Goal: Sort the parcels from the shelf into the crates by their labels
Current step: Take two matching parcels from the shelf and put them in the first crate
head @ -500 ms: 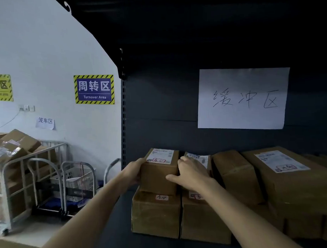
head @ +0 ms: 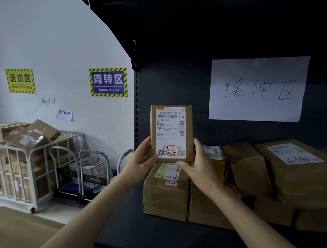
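Your left hand (head: 141, 160) and right hand (head: 201, 165) grip the parcel (head: 172, 134) by its lower corners, upright, label (head: 170, 123) facing you, above the shelf (head: 144, 234). Boxes (head: 166, 198) lie at the parcel's 6 to 4 o'clock.

At frame centre, the parcel (head: 172, 133) is matt brown cardboard with a smooth white paper label (head: 170, 123); the shelf (head: 163, 235) below looks like matt dark metal.
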Demonstrator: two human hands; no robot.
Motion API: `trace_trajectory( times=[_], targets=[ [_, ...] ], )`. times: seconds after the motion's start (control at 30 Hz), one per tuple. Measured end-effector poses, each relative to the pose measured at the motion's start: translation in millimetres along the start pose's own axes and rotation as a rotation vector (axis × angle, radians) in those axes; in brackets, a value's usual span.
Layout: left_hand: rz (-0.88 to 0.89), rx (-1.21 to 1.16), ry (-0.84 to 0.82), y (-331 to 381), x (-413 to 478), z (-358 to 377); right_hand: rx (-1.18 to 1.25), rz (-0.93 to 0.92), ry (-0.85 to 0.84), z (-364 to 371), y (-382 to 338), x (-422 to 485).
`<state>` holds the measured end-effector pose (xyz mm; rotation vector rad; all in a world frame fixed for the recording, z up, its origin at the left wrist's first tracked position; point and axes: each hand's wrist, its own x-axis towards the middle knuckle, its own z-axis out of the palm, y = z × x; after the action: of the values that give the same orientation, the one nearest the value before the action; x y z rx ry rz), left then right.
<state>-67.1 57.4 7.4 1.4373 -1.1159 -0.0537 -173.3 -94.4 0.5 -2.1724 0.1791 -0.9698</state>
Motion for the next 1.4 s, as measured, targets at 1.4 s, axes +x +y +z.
trace_trajectory(
  times=[1.4],
  targets=[
    [-0.691, -0.021, 0.147, -21, 73, 154, -1.147, 0.13, -0.117, -86, 60, 15]
  ],
)
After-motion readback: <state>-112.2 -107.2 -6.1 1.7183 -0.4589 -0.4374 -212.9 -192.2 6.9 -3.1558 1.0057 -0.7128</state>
